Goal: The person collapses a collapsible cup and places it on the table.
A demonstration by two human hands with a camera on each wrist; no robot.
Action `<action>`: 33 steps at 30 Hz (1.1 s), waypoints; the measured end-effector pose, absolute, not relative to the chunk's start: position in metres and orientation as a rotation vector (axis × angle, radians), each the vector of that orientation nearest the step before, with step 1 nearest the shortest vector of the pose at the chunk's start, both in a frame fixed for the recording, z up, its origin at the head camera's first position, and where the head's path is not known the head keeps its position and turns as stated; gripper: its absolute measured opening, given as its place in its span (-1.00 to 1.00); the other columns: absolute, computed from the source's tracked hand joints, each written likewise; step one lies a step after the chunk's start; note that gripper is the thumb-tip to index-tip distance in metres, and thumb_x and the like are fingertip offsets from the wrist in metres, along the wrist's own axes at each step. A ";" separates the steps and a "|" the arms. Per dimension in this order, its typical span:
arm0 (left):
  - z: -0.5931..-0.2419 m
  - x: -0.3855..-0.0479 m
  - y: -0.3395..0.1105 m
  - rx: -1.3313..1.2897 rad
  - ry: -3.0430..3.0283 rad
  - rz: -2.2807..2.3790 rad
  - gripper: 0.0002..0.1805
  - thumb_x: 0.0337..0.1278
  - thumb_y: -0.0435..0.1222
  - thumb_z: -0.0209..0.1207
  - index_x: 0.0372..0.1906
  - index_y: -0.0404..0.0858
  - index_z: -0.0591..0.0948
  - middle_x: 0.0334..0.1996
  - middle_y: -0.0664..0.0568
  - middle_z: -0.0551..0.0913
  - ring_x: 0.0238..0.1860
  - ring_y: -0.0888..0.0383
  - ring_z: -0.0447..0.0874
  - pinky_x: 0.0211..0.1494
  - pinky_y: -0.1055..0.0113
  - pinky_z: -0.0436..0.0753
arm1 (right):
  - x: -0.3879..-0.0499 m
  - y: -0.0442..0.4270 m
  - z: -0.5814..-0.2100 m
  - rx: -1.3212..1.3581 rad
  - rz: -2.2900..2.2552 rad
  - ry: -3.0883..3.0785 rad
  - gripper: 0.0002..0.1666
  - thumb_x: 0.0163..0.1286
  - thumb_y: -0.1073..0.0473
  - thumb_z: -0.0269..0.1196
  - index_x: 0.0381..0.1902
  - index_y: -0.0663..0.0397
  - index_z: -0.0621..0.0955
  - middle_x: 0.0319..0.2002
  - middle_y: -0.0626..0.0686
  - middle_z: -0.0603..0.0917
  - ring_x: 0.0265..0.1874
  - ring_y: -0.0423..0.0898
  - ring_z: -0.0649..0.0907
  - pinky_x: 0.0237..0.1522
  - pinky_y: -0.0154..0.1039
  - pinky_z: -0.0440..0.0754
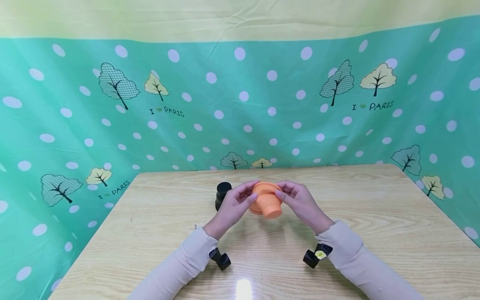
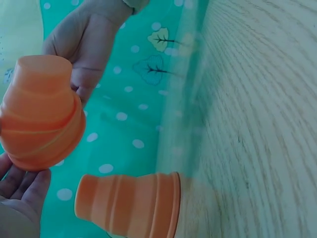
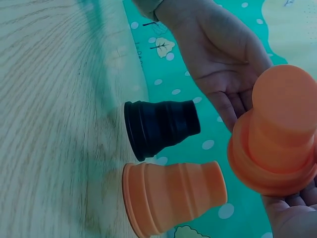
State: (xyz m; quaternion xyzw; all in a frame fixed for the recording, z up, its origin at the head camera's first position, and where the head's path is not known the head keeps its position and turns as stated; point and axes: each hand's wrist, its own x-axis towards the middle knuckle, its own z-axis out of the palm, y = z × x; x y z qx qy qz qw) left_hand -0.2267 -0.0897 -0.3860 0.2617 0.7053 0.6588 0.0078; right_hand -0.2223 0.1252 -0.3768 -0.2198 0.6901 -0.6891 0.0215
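Both hands hold an orange collapsible cup (image 1: 271,204) above the table, its narrow closed end tilted toward me. My left hand (image 1: 237,203) grips the wide rim from the left, thumb on the near side. On the opposite side my right hand (image 1: 300,202) pinches the rim the same way. Part of the cup's stepped wall looks folded in, as the right wrist view shows. A second orange cup (image 3: 173,196) stands upside down on the table beyond the hands. Beside it is an upside-down black cup (image 1: 223,189), just past my left hand.
The wooden table (image 1: 150,233) reaches back to a green dotted curtain (image 1: 258,96) printed with trees. Black wrist-worn devices sit at the left wrist (image 1: 220,259) and right wrist (image 1: 316,255). Bright light reflects off the table's near part.
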 end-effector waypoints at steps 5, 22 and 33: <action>-0.387 -0.227 -0.089 0.850 2.225 2.078 -0.61 0.27 -0.39 0.12 0.16 -0.43 0.47 -0.04 -0.25 0.57 -0.07 0.17 0.54 0.01 0.43 0.58 | -0.224 0.125 -0.379 -0.690 -2.142 2.154 -0.65 0.38 0.35 0.12 -0.03 0.62 0.45 -0.28 -0.08 0.66 -0.31 -0.25 0.65 -0.20 -0.37 0.64; -0.387 -0.223 -0.086 0.804 2.344 2.048 -0.66 0.26 -0.35 0.14 0.09 -0.43 0.52 -0.18 -0.23 0.60 -0.21 0.21 0.56 -0.15 0.47 0.61 | -0.222 0.125 -0.379 -0.690 -2.143 2.148 -0.66 0.39 0.34 0.12 0.01 0.56 0.47 -0.29 -0.14 0.67 -0.33 -0.25 0.65 -0.22 -0.35 0.64; -0.378 -0.218 -0.085 0.710 2.360 2.022 -0.68 0.25 -0.43 0.12 0.06 -0.49 0.52 -0.18 -0.27 0.60 -0.24 0.25 0.54 -0.18 0.52 0.59 | -0.222 0.123 -0.381 -0.689 -2.144 2.148 -0.65 0.39 0.34 0.12 0.01 0.57 0.47 -0.30 -0.12 0.66 -0.33 -0.25 0.65 -0.23 -0.35 0.65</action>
